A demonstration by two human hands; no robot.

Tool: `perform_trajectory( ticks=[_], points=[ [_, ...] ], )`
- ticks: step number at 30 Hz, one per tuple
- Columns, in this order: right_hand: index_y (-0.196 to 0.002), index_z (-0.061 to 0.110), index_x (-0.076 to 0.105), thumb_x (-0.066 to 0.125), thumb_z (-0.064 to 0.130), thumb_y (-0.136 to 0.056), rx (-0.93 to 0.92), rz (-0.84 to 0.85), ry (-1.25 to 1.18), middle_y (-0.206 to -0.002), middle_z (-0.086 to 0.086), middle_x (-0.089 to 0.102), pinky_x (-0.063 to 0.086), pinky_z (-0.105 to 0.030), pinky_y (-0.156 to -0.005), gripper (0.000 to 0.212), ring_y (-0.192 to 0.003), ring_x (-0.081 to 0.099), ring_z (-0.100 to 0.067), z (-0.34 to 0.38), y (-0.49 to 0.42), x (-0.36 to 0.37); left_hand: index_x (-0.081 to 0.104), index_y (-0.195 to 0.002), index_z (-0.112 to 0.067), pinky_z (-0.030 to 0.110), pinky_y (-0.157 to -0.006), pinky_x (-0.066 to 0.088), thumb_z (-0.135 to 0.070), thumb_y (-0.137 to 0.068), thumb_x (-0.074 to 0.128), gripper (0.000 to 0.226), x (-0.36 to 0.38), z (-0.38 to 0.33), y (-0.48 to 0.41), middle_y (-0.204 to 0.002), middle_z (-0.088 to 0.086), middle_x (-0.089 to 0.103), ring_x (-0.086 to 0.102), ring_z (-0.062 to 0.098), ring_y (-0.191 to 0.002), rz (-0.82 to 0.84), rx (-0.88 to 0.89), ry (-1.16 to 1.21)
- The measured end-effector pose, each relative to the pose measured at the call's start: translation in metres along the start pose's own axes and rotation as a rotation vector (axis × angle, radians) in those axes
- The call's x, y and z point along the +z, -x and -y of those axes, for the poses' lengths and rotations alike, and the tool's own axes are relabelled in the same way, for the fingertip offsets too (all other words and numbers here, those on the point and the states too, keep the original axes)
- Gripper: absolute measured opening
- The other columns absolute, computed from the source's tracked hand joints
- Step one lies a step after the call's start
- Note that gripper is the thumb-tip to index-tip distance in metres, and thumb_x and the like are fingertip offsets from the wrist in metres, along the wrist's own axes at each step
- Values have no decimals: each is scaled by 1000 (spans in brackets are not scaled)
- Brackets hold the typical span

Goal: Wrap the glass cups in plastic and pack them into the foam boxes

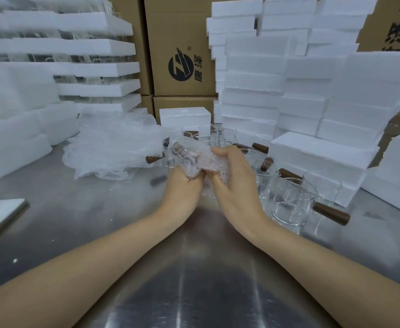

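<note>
Both hands clamped on the wrapped cup (190, 156). Left hand (182, 189) gripped it from underneath, fingers curled up into the plastic. Right hand (235, 185) closed round the right side, thumb across the top, fingers tucked under. Glass barely readable through the bubbles. I saw a brown patch at the bundle's upper left but couldn't tell if it was the handle. Bundle was held above the steel table (194, 275), about mid-frame, forearms reaching in from the bottom edge.

Left edge, near: white phone (0, 215) lay flat on the table.

Just right of the right hand: bare glass cups (291, 204) stood on the table in a loose cluster. Several had a dark wooden handle (331, 213) sticking out sideways. More cups ran back behind the hands toward the middle.

Left of the bundle, a bit further back: pile of bubble wrap (113, 147), crumpled, resting on the table. One brown handle poked out at its right edge.

Right of the cups: closed foam box (322, 155) sitting on another, just beside the cluster. I couldn't tell whether they touched. Behind it stood tall stacks of foam boxes (253, 91). Lone foam box (184, 117) stood centre-back, behind the far cups.

Far left: foam trays (95, 67) stacked with glassware between the layers, blurred. At the back were cardboard cartons (180, 31), one carrying a dark round logo.
</note>
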State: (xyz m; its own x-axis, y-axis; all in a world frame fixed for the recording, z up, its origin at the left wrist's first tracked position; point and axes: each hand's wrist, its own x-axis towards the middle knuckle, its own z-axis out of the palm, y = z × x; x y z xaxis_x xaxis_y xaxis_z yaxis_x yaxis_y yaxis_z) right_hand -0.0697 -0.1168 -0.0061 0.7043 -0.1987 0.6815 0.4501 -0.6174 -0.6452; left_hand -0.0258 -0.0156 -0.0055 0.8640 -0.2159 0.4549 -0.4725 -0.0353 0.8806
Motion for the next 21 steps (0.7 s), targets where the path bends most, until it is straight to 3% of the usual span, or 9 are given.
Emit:
perform_trajectory(
  ticks=[5,7,9,11,13,15,18,21],
  points=[
    [-102,27,46,54,8,-84,35,-13,43,-107,7,57,40,-20,-80,28,-98,51,-4,1,0,1,62,-81,-20,45,-76,55,-7,-95,51,22,1,-2,2,-81,6,69,66,23,-82,-15,37,-81],
    [-98,28,44,49,8,-80,39,-27,17,-104,8,58,41,-21,-77,27,-95,53,-7,2,1,1,62,-80,-11,49,-70,54,-8,-94,52,17,1,-1,1,-79,15,68,66,31,-80,-21,67,-139],
    [-94,27,46,48,5,-79,69,-51,-24,-96,10,59,40,-17,-72,27,-88,55,-6,0,1,1,62,-81,-8,48,-65,53,-11,-92,50,16,1,0,2,-76,13,67,66,28,-76,28,127,-242],
    [-87,27,47,52,-2,-82,130,-101,-88,-85,14,60,39,-13,-66,29,-78,54,0,-4,-2,0,63,-82,-18,37,-67,54,-21,-93,49,18,1,-1,6,-77,-1,68,65,9,-75,85,196,-340],
    [-85,23,51,57,0,-85,191,-159,-150,-81,14,61,40,-12,-66,25,-73,54,3,-8,-6,-2,56,-83,-35,7,-66,45,-24,-95,50,18,2,-3,13,-81,-21,64,57,-12,-77,103,277,-335],
    [-90,19,53,58,1,-87,199,-172,-153,-85,14,61,40,-8,-69,19,-77,54,6,-10,-8,-2,48,-88,-40,0,-70,35,-22,-98,48,21,2,-1,14,-81,-25,56,50,-21,-82,102,314,-338],
    [-103,20,54,55,3,-88,183,-75,-66,-97,14,60,38,-5,-75,23,-89,53,11,-10,-6,-1,56,-103,-24,2,-68,36,-20,-102,42,15,-1,6,8,-89,-17,58,55,-9,-84,113,239,-345],
    [-132,20,48,53,18,-91,147,43,110,-131,6,52,32,-15,-97,41,-121,45,-4,-9,-3,0,59,-96,-18,5,-62,38,-15,-101,44,17,-4,9,0,-81,-11,61,56,-7,-74,53,150,-317]
  ],
)
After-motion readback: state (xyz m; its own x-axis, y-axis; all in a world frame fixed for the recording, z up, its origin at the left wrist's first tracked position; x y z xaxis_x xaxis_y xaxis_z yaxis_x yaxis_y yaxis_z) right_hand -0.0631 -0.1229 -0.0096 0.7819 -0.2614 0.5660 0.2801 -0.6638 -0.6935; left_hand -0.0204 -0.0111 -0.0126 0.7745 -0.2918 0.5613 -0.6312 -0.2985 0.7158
